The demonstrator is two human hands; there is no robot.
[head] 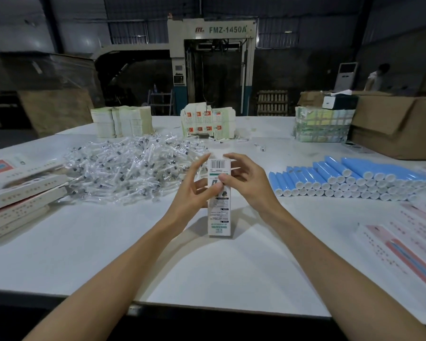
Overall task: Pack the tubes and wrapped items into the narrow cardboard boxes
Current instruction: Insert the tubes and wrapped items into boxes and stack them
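box (219,212) stands upright at center of tabletop (108,242) | left hand (194,193) and right hand (249,183) both grip its top | wrapped items (133,166) at 10 o'clock | blue tubes (349,178) at 2 o'clock

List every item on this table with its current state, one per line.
Narrow box: upright on the table, top flap raised.
Left grip: holds the box's left side.
Right grip: pinches the box near its top.
Wrapped items: loose heap, unpacked.
Blue tubes: lying stacked, unpacked.
Left boxes: lying in a pile.
Flat cartons: bundled, unfolded, far edge.
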